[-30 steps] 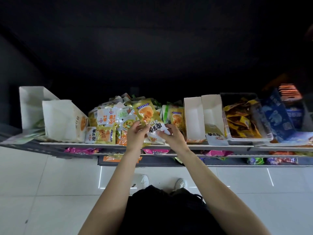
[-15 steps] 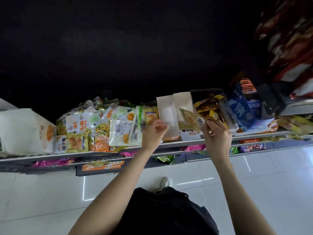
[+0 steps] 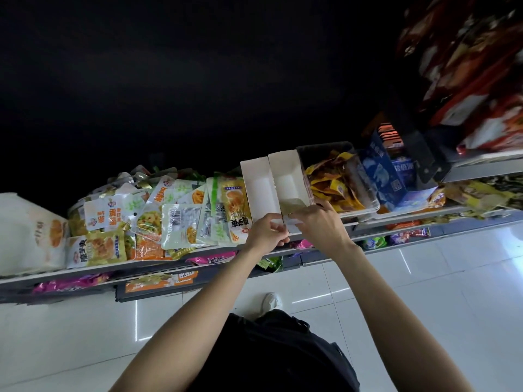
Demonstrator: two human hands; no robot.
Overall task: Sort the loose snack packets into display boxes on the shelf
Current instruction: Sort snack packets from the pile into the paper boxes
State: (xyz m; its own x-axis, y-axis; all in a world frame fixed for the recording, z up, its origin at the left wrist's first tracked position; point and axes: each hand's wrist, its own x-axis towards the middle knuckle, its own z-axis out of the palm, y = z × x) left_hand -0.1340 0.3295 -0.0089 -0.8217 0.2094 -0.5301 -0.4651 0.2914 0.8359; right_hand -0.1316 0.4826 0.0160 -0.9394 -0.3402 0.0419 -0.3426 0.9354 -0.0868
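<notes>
Two open white display boxes stand side by side on the shelf (image 3: pixel 147 263), the left box (image 3: pixel 258 190) and the right box (image 3: pixel 291 178). My right hand (image 3: pixel 321 226) holds a pale yellow-green snack packet (image 3: pixel 294 204) down inside the front of the right box. Beside it, my left hand (image 3: pixel 266 233) has its fingers curled and pinches the boxes' front edge. A heap of loose snack packets (image 3: pixel 158 216) in white, green and orange lies on the shelf left of the boxes.
A clear bin of yellow packets (image 3: pixel 335 182) stands right of the boxes, then a blue carton (image 3: pixel 387 176). A large white box (image 3: pixel 28 233) sits at far left. Lower shelves hold pink and green packets. White tiled floor (image 3: pixel 424 306) lies below.
My right hand took a packet from the heap, carried it right and lowered it into the right white box. My left hand left the heap and came to the boxes' front edge.
</notes>
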